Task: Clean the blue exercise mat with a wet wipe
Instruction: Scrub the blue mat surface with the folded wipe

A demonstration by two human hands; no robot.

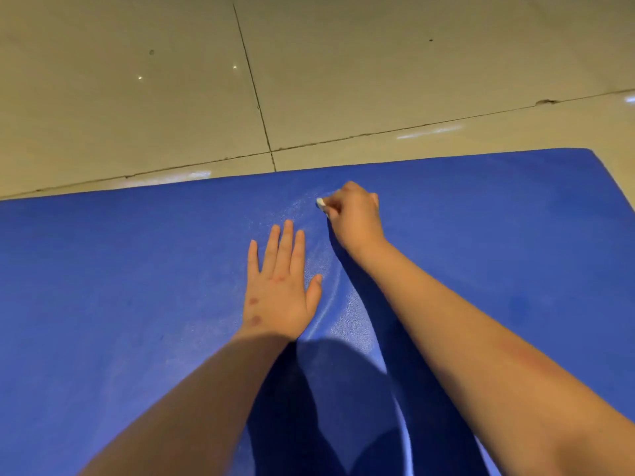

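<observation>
Underneath, beige tiled floor [137, 115]; on it, blue exercise mat [120, 286] spread flat. Left hand [280, 293] pressed flat on mat, fingers straight. Right hand [354, 214] clenched round small white wet wipe [321, 203], held against mat near far edge.

Blue mat [137, 286], white wipe [321, 203], beige tiled floor [137, 97]

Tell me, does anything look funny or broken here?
Yes. The blue textured exercise mat buckles into a raised ridge beside the flat left hand. The beige tiled floor has a chipped joint, upper right.
</observation>
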